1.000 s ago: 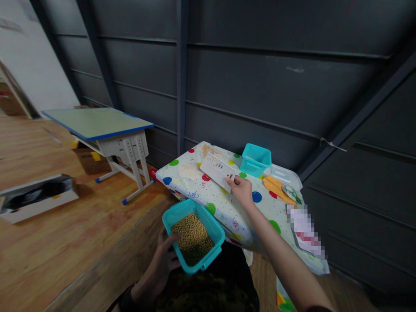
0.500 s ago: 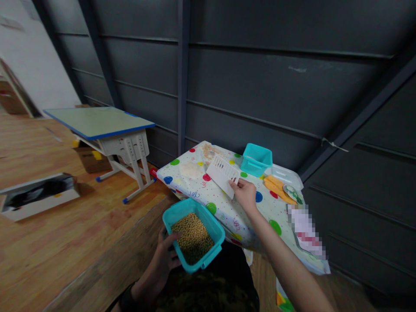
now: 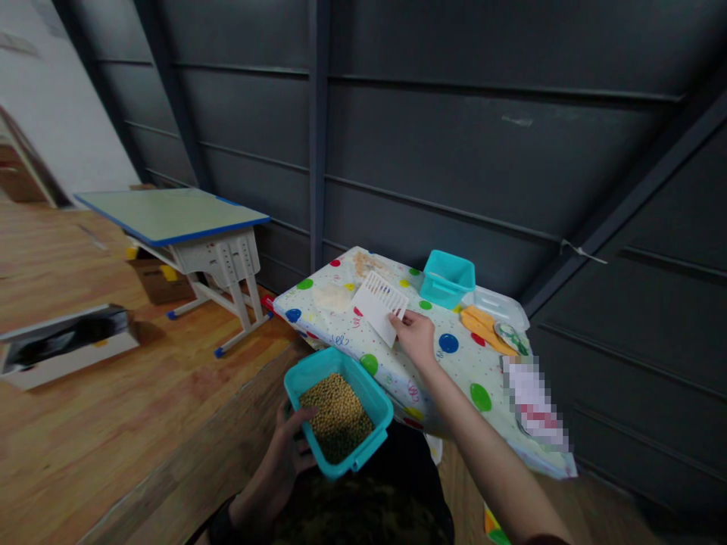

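My left hand [image 3: 294, 443] grips a teal plastic basket [image 3: 295, 378] filled with small tan beans, held low in front of the table's near edge. My right hand [image 3: 416, 337] is stretched over the table and holds a flat white slotted plastic tray [image 3: 377, 304] by its near corner, tilted up just above the polka-dot tablecloth [image 3: 454, 363]. Two small heaps of pale grains [image 3: 332, 297] lie on the cloth beyond the tray.
An empty teal basket [image 3: 447, 278] stands at the table's back. To its right lie a clear tray [image 3: 500, 303], an orange sheet [image 3: 482, 324] and a printed card [image 3: 534, 405]. A blue-edged desk [image 3: 170, 216] and a white box [image 3: 62, 348] stand on the wooden floor, left. Dark wall panels rise behind.
My right hand has lifted and turned the white tray, bringing it slightly nearer and left. The left hand and the bean basket have stayed put.
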`<state>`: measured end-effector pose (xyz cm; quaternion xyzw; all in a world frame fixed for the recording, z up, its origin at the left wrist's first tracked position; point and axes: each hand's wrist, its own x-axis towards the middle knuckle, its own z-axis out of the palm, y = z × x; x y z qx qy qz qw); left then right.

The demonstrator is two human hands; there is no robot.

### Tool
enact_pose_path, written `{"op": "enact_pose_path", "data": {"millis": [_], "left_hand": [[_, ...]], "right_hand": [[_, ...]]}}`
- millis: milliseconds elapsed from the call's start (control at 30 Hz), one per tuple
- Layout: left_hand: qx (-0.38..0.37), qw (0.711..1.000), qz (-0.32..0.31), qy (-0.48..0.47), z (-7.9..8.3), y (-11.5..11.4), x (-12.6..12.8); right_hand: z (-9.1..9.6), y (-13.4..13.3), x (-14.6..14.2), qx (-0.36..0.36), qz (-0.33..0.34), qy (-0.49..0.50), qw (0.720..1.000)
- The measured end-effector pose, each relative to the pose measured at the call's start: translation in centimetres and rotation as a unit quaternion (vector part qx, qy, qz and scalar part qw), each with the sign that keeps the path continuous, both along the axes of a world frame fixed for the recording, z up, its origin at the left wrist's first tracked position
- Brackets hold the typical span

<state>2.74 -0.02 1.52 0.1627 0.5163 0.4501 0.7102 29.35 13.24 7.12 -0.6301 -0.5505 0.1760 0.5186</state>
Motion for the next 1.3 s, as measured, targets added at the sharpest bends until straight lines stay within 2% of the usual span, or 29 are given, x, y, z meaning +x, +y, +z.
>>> {"op": "enact_pose_path", "data": {"millis": [267, 500, 600, 700, 867, 1000, 1300], "left_hand": [[-0.006, 1.0, -0.007, -0.001, -0.5, 0.2, 0.0], [-0.002, 1.0, -0.003, 0.001, -0.7, 0.2, -0.4], [-0.015, 1.0, 0.012, -0.007, -0.6, 0.2, -0.4], [-0.008, 1.0, 0.01, -0.008, -0.5, 0.2, -0.4], [-0.006, 1.0, 0.007, 0.006, -0.9, 0.4, -0.4], [-0.021, 1.0, 0.006, 0.013, -1.4, 0.6, -0.5], [-0.004, 1.0, 0.003, -0.007, -0.6, 0.1, -0.4]], "right_hand": [[1.8, -0.2, 0.9, 0.02, -0.067, -0.015, 0.997], [2.6, 1.8, 1.2, 0.021, 0.0, -0.061, 0.998], [3.7, 2.2, 1.4, 0.031, -0.001, -0.101, 0.994], [4.3, 1.4, 0.7, 0.046, -0.025, -0.121, 0.991], [2.8, -1.4, -2.7, 0.057, -0.032, -0.141, 0.988], [1.5, -2.2, -4.5, 0.03, -0.019, -0.151, 0.988], [1.4, -2.1, -2.8, 0.032, -0.068, -0.18, 0.981]]}}
